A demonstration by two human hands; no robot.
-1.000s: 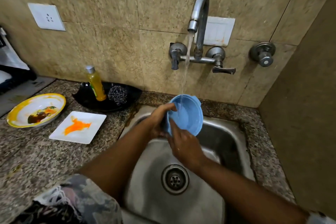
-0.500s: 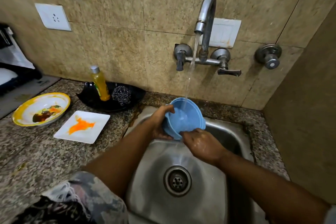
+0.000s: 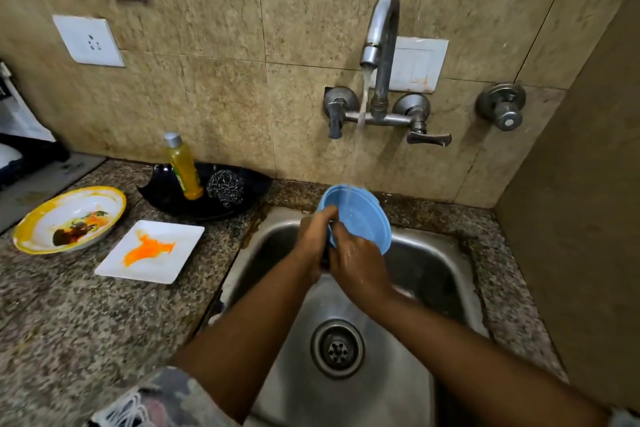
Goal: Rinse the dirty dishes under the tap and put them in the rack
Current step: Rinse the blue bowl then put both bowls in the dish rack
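A blue bowl (image 3: 360, 215) tilts under the running tap (image 3: 379, 42) above the steel sink (image 3: 450, 253). My left hand (image 3: 313, 234) grips the bowl's left rim. My right hand (image 3: 360, 267) is against the bowl's lower edge, fingers on its rim. Water falls into the bowl. On the counter to the left lie a yellow-rimmed plate (image 3: 41, 218) with brown and orange smears and a square white plate (image 3: 173, 260) with an orange stain.
A black dish (image 3: 166, 194) by the wall holds a yellow soap bottle (image 3: 183, 170) and a steel scrubber (image 3: 225, 187). A dark rack edge (image 3: 20, 156) shows at far left. A side wall (image 3: 571, 236) closes the right. The drain (image 3: 337, 348) sits mid-sink.
My right hand has moved up from below the bowl onto its lower left rim, close to my left hand. The bowl has tipped more upright under the stream.
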